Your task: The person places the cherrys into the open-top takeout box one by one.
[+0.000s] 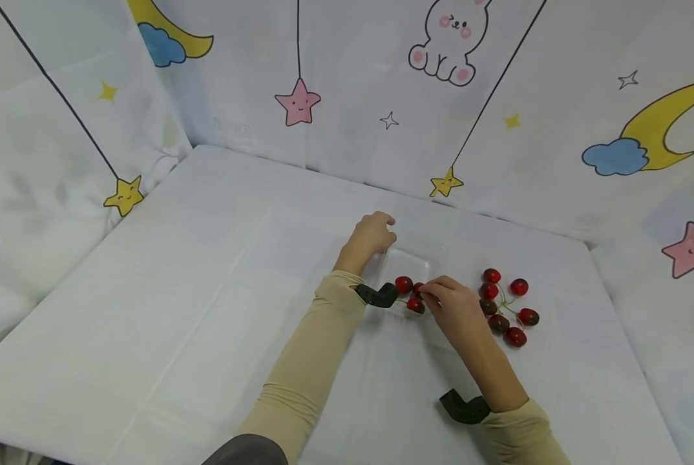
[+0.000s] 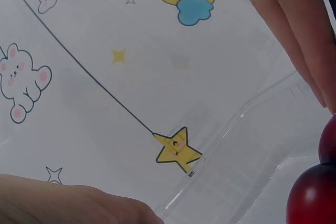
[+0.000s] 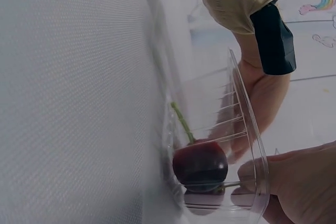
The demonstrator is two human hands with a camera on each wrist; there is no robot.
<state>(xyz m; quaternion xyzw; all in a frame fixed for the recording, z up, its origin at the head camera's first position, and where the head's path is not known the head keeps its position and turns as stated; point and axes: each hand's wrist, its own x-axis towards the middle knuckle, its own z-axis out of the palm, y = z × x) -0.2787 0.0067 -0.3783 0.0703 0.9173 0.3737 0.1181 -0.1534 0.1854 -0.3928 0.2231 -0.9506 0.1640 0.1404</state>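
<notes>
A clear plastic box (image 1: 437, 255) stands on the table, with several dark red cherries (image 1: 404, 285) at its near end. My left hand (image 1: 371, 236) grips the box at its far left corner; in the left wrist view a finger (image 2: 121, 205) lies at the rim. My right hand (image 1: 454, 313) reaches over the near right side, thumb and forefinger pinching a cherry (image 1: 419, 290). In the right wrist view, a cherry (image 3: 200, 163) with a green stem shows through the box wall, beside the right hand (image 3: 304, 184); the fingers partly hide the exact hold.
To the right of the box lies a bunch of cherries (image 1: 515, 336) with green stems, close to the right forearm. The white tabletop (image 1: 167, 278) reaches far to the left. Behind it hangs a printed cloth (image 1: 353, 84) with stars and moons.
</notes>
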